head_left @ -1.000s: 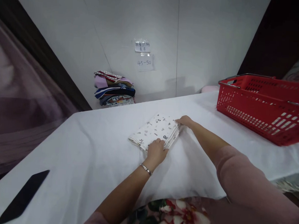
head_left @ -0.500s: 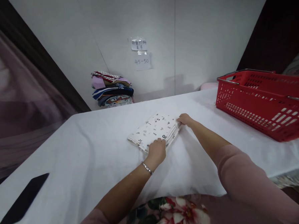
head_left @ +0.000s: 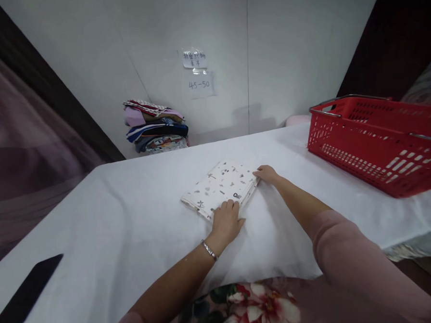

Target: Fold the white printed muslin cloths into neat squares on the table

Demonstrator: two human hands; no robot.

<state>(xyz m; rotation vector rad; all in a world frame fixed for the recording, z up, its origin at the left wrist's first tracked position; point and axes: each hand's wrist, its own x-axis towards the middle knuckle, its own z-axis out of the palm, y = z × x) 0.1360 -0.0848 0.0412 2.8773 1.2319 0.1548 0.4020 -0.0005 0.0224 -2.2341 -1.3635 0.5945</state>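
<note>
A folded white cloth (head_left: 219, 183) with small grey and brown prints lies on the white-covered table (head_left: 154, 226). My left hand (head_left: 227, 222), with a silver bracelet at the wrist, rests on the cloth's near corner, its fingers on top and its thumb out to the right on the table cover. At the cloth's right corner, my right hand (head_left: 266, 174) pinches the layered edge between thumb and fingers.
A red plastic basket (head_left: 368, 145) with metal handles stands at the right. Folded fabrics (head_left: 157, 127) are stacked by the wall beyond the table. A dark flat object (head_left: 30, 287) lies at the lower left. Paper notes (head_left: 200, 84) hang on the wall.
My left thumb has come away from the cloth and now points right. My right hand still has the right corner. The view has shifted slightly.
</note>
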